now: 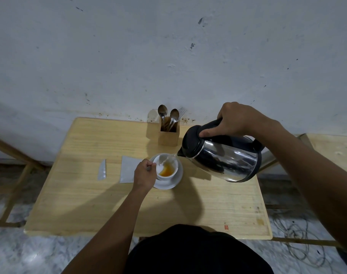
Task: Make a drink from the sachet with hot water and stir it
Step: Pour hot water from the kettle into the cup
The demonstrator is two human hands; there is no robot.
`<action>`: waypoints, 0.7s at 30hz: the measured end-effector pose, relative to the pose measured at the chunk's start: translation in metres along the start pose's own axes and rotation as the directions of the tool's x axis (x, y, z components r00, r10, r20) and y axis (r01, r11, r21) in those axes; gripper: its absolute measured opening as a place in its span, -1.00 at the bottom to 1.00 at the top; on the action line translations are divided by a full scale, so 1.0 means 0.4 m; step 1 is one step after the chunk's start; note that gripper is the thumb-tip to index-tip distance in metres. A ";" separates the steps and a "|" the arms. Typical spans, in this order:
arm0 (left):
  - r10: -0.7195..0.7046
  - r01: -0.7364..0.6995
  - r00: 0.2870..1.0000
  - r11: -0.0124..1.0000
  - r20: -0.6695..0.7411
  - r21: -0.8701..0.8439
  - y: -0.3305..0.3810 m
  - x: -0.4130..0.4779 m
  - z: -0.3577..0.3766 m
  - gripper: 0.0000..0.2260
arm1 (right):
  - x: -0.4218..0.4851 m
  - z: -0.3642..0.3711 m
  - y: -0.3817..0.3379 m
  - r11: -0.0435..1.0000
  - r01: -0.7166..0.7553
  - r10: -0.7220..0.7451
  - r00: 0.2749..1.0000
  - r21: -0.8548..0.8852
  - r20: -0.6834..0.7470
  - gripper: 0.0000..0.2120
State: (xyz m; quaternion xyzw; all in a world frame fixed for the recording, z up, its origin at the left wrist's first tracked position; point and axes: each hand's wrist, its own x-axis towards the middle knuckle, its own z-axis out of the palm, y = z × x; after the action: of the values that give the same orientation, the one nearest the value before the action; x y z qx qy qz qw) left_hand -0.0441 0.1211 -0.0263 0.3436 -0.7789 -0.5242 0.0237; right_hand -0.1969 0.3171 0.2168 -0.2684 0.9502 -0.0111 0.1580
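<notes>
The right grip (238,119) tipped the kettle (228,159), pouring water into the cup (166,177) while the left grip (145,175) pinched a spoon (149,168).

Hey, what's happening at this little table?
A person is making a drink. The right hand tips a steel kettle, pouring water into a white cup on a saucer; the liquid inside is amber. The left hand pinches what looks like a spoon at the cup's rim. The sachet lies beside the saucer.
</notes>
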 end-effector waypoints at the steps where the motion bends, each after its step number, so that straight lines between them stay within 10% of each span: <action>1: -0.001 0.001 1.000 1.000 0.002 0.002 0.001 0.000 -0.001 -0.79 | -0.001 -0.002 0.000 1.000 0.002 -0.002 1.000 0.001 0.002 -0.29; 21: -0.010 0.014 0.993 0.999 0.115 -0.039 -0.017 0.005 -0.027 -0.81 | -0.012 -0.013 0.004 1.000 -0.026 0.026 1.000 0.012 0.005 -0.26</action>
State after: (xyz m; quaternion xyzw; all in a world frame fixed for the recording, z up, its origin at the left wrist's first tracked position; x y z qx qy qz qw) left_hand -0.0379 0.1099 -0.0276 0.3170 -0.7664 -0.5585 -0.0173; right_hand -0.1953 0.3207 0.2229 -0.2553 0.9530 -0.0141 0.1623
